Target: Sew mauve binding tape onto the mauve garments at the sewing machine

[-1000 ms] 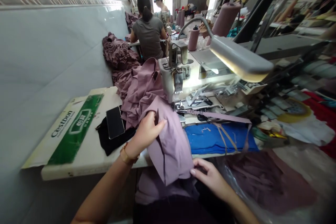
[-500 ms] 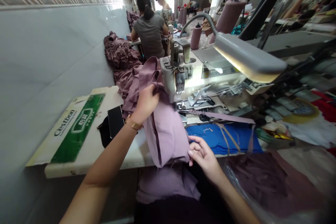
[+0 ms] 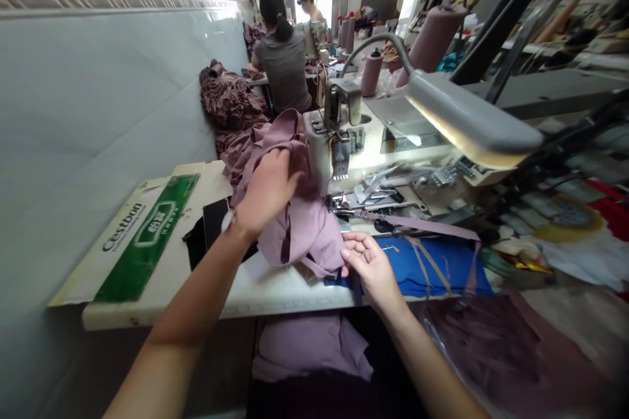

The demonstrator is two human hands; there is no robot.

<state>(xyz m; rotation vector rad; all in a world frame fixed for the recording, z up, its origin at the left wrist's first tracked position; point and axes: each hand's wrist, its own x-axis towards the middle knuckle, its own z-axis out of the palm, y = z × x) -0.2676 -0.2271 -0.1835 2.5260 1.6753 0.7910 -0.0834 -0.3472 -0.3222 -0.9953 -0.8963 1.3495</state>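
A long white table [image 3: 275, 294] runs beside a tiled wall [image 3: 122, 98], and a sewing machine [image 3: 334, 144] stands on it. Behind the sewing machine, a person in a gray shirt [image 3: 284, 69] sits working. To the left of the machine lies a big pile of frilly purple cloth [image 3: 230, 101]. A bunched piece of light purple cloth [image 3: 299, 229] sits right in front of the machine. In front of the machine, on the right, lies a blue cloth [image 3: 432, 268]. A black phone [image 3: 216, 219] lies to the left, on a dark cloth [image 3: 195, 242]. The left hand [image 3: 268, 193] has its grip pressed together on a fold of the light purple cloth. The right hand [image 3: 371, 265] has its grip spread, just beside the cloth's edge.
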